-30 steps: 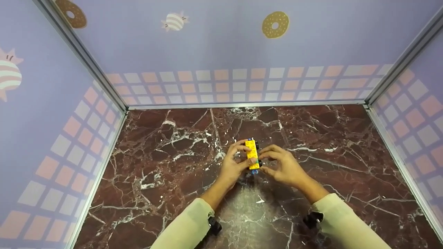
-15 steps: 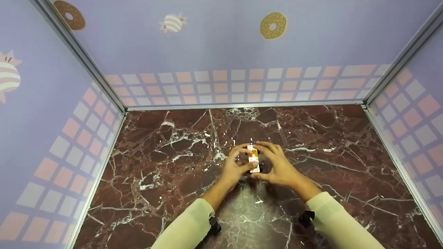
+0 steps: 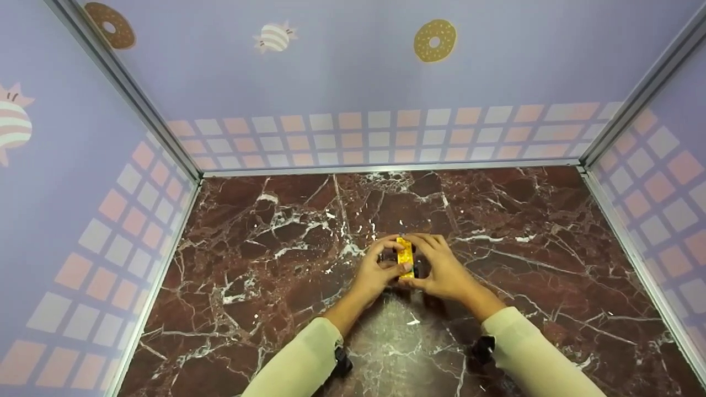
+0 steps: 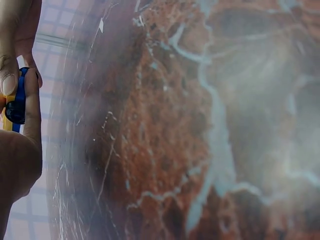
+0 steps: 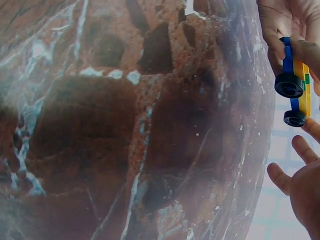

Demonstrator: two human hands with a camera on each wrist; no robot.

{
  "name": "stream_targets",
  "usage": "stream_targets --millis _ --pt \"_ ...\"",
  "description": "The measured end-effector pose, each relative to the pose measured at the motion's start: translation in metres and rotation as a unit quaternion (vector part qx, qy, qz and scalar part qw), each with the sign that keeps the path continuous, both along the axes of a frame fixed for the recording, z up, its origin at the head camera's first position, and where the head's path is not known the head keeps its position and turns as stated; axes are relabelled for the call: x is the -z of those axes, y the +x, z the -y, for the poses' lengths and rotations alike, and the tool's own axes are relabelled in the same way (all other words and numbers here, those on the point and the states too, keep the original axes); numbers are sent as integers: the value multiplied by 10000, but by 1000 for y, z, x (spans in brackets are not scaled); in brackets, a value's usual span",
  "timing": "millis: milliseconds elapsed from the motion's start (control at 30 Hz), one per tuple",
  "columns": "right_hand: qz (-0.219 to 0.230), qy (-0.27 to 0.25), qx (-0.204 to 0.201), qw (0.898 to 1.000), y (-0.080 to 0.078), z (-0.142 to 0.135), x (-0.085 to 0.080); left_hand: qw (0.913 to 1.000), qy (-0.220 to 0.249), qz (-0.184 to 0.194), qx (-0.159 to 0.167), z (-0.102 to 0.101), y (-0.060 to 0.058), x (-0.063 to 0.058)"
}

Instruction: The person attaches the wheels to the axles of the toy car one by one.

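Note:
A small toy car [image 3: 405,258] with a yellow studded brick top, a blue base and black wheels is held over the table between both hands. My left hand [image 3: 370,274] grips it from the left, thumb on the near part of the yellow top and fingers at the far part. My right hand [image 3: 442,270] holds it from the right, thumb at the near end and fingers curled to the far end. In the right wrist view, the wheels of the toy car [image 5: 295,85] face the camera. In the left wrist view, one finger lies along the blue base.
The tabletop [image 3: 265,286] is dark red-brown with white veins. Lilac panels [image 3: 353,71] with printed doughnuts, sweets and squares enclose its back and sides, joined by metal rails [image 3: 386,167]. A dark device [image 3: 342,361] sits on the left wrist.
My right hand has moved left and closed in on the toy car, its fingers reaching the far end and its thumb the near end. The car has shifted slightly toward me.

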State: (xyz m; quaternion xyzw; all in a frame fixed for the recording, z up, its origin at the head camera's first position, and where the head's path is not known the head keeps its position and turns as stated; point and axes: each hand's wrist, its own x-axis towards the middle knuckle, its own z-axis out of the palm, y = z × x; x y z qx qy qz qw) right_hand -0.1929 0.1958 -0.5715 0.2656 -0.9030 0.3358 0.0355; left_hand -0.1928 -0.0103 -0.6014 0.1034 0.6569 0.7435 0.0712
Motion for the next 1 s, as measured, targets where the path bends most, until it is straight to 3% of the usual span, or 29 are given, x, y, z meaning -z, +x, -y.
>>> stream_targets --millis 167,400,633,1000 --pt "-2 175 4 9998 -2 0 4 9997 -244 -53 -64 1 -1 1" --pt "38 361 102 9993 -4 -3 14 9977 -600 287 -113 1 3 -1" --pt "316 518 242 9979 -3 -7 20 9877 -1452 -72 -576 -1 9 -9" --pt "306 548 297 9976 -2 -10 22 9820 -1791 -173 -583 3 8 -8"
